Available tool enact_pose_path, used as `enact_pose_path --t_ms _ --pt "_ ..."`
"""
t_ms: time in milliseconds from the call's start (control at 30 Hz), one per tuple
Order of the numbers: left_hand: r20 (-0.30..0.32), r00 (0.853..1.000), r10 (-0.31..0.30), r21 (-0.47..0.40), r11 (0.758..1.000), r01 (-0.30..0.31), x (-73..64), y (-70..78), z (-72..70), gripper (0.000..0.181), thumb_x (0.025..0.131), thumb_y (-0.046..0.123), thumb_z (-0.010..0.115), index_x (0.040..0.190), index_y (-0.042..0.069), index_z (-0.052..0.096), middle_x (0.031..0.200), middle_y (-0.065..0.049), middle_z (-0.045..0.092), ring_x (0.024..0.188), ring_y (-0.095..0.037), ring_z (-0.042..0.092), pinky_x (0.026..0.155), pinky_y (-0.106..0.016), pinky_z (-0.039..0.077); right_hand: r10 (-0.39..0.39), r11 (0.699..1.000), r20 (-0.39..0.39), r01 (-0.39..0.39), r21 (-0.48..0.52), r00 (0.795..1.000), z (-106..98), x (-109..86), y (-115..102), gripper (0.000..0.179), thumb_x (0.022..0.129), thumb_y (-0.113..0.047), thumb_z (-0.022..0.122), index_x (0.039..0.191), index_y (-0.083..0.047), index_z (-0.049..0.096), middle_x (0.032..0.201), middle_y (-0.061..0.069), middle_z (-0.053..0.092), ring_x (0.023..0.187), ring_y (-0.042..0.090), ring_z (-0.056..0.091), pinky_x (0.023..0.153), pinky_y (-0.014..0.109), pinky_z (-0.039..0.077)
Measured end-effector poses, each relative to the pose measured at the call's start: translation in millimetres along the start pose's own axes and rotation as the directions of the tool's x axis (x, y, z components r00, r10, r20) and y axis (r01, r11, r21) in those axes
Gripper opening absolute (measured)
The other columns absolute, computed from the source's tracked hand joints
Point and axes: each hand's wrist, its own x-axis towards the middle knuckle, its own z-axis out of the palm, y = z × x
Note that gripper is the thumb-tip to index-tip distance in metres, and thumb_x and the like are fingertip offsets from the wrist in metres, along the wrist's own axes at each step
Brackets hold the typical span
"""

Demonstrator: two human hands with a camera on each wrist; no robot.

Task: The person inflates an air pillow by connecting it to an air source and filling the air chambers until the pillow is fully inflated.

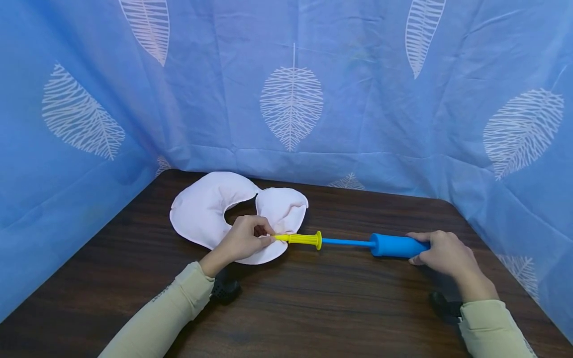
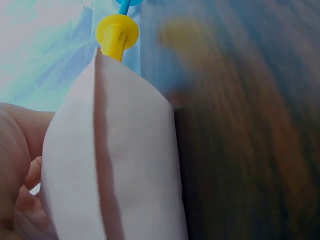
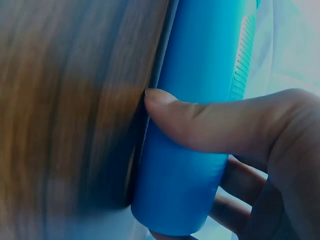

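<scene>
A pale pink inflatable neck pillow (image 1: 197,209) lies on the table, plump on its left side and creased on its right lobe. A hand pump (image 1: 398,245) lies level to its right: a blue barrel, a thin blue rod drawn out, and a yellow ribbed end (image 2: 117,35) whose narrow tip meets the pillow. At that tip my left hand (image 1: 243,239) pinches with thumb and fingers; the valve itself is hidden beneath them. My right hand (image 1: 447,256) grips the far end of the barrel, its thumb (image 3: 190,117) across the near side and its fingers behind.
The dark wooden table (image 1: 313,308) reaches back to a blue curtain (image 1: 358,114) with white leaf prints, which hangs on the left, back and right. Black wrist devices (image 1: 226,291) sit under both cuffs.
</scene>
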Motion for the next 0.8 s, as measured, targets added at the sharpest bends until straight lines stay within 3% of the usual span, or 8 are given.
enact_pose_path --t_ms 200,533,700,800 --pt "-0.015 1.000 -0.015 0.011 1.000 0.015 -0.1 -1.2 -0.5 0.006 0.091 0.001 0.081 0.093 0.006 0.082 0.089 -0.006 0.075 0.078 -0.015 0.060 0.076 -0.027 0.051 -0.067 0.998 -0.057 0.067 0.007 0.996 11 -2.8 -16 0.067 0.082 -0.024 0.089 0.144 -0.009 0.068 0.141 0.042 0.059 0.110 0.051 0.062 0.079 0.065 0.052" --pt "0.005 1.000 -0.008 0.010 1.000 0.008 -1.6 1.3 -2.8 0.006 0.091 0.003 0.082 0.094 0.007 0.082 0.086 -0.003 0.075 0.077 -0.015 0.060 0.076 -0.028 0.051 -0.249 0.968 -0.099 0.250 -0.008 0.963 24 -6.8 -78 0.064 0.081 -0.029 0.094 0.139 -0.010 0.073 0.130 0.034 0.071 0.092 0.031 0.068 0.072 0.047 0.053" --pt "0.016 1.000 0.012 -0.002 1.000 -0.012 -1.1 1.6 -1.0 0.006 0.090 0.002 0.081 0.093 0.007 0.082 0.086 -0.003 0.074 0.076 -0.014 0.059 0.074 -0.026 0.051 -0.332 0.943 -0.145 0.332 -0.024 0.932 34 -9.7 -100 0.063 0.082 -0.031 0.094 0.138 -0.010 0.074 0.124 0.024 0.077 0.100 0.034 0.071 0.078 0.053 0.057" --pt "0.018 1.000 0.014 0.005 1.000 -0.014 -0.6 1.9 -0.3 0.006 0.090 0.001 0.081 0.093 0.007 0.082 0.086 -0.004 0.075 0.077 -0.014 0.060 0.075 -0.026 0.050 -0.333 0.943 -0.143 0.332 -0.033 0.932 36 -10.6 -102 0.064 0.082 -0.034 0.094 0.139 -0.012 0.074 0.126 0.023 0.077 0.106 0.038 0.072 0.079 0.055 0.058"
